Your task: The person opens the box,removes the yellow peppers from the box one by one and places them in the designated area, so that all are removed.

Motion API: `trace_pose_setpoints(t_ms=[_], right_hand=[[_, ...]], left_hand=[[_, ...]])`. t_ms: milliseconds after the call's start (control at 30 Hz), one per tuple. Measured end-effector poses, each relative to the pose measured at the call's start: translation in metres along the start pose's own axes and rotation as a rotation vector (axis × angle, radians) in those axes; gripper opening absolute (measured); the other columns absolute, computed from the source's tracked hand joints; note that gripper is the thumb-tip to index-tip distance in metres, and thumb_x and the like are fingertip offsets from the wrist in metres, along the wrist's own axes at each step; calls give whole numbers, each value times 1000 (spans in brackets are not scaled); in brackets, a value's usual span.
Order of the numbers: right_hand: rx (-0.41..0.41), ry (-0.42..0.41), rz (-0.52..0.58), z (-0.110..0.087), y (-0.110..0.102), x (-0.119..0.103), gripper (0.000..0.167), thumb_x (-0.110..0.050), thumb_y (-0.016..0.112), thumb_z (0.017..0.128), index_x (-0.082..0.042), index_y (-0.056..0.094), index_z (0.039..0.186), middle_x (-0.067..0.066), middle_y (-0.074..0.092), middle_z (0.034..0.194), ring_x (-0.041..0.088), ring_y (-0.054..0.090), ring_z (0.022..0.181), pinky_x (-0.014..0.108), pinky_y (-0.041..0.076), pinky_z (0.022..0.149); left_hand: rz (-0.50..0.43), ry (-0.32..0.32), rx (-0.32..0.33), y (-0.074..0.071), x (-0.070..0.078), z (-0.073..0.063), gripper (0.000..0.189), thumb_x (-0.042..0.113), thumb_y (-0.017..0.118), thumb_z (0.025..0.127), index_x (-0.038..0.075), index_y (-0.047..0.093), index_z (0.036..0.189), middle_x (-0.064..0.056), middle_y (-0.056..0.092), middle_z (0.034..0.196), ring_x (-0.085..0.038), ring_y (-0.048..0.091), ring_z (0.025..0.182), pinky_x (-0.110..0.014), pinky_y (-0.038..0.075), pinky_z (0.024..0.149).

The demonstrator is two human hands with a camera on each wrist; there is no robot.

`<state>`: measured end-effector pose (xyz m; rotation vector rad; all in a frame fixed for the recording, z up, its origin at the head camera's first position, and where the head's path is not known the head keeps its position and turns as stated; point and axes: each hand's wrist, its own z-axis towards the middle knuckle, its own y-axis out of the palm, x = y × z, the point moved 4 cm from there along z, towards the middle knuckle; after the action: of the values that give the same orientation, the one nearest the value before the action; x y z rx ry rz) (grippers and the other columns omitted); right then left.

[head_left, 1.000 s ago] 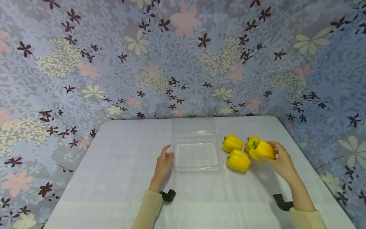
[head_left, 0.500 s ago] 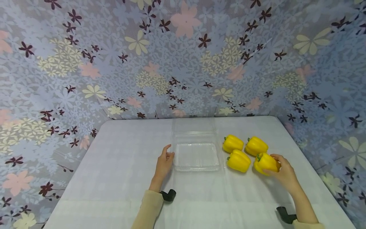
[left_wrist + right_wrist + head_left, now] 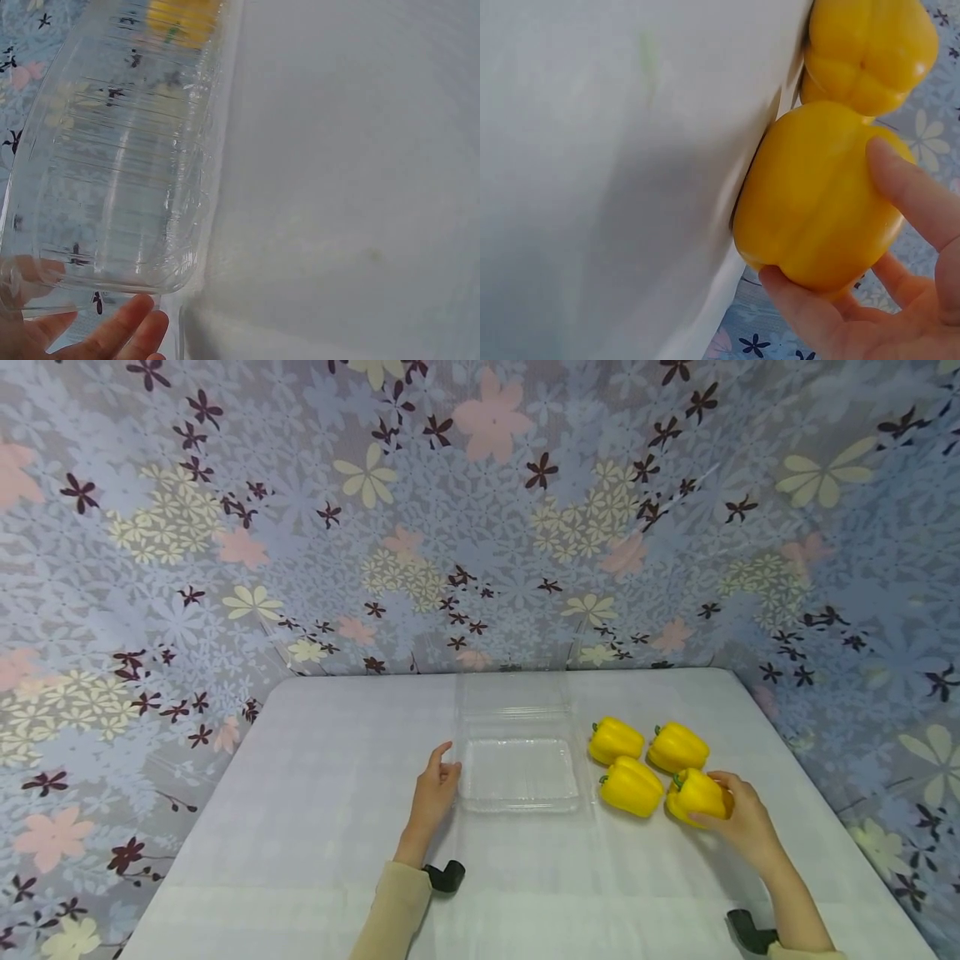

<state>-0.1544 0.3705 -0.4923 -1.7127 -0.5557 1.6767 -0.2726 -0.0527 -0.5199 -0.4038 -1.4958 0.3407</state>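
Note:
My right hand point(image 3: 746, 827) grips a yellow bell pepper point(image 3: 697, 797) at the front right of a group on the table. In the right wrist view, the thumb lies on one side of this pepper point(image 3: 817, 202) and fingers curl at its end. It rests on the white cloth. Three more yellow peppers point(image 3: 632, 787) sit close by. A clear plastic clamshell box point(image 3: 517, 806) stands with its lid raised at the back. My left hand point(image 3: 435, 797) is at the box's left edge, fingers loosely extended. In the left wrist view, its fingertips point(image 3: 139, 306) are against or very near the clear box wall.
A white cloth point(image 3: 330, 760) covers the table. A floral curtain point(image 3: 405, 527) hangs behind the table's far edge. Black wrist mounts point(image 3: 446, 877) stick out beside both forearms.
My right hand has moved its pepper toward the front, from over the back right pepper to the table before it. My left hand stays at the box.

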Motion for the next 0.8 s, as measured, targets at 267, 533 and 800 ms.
trace_pose_setpoints(t_ms=[267,533,800], right_hand=[[-18,15,-15,2,1,2,73,-16,72,84,15,29,135,42,33,129,56,32,119,70,27,97],[-83,18,-37,6,1,2,78,-28,68,88,15,26,138,42,30,134,56,30,123,69,26,98],[-84,1,-108,8,-7,-10,77,-37,60,93,16,27,138,43,30,134,57,31,121,71,28,96]], left_hand=[[-6,2,0,0,0,1,45,24,51,98,15,43,141,-12,68,100,-16,61,82,-29,49,71],[-5,-11,1,0,1,3,46,24,51,98,15,43,142,-12,68,100,-17,61,84,-31,49,73],[-4,-8,-9,1,1,3,46,23,52,98,13,42,142,-12,68,100,-16,60,82,-30,48,70]])
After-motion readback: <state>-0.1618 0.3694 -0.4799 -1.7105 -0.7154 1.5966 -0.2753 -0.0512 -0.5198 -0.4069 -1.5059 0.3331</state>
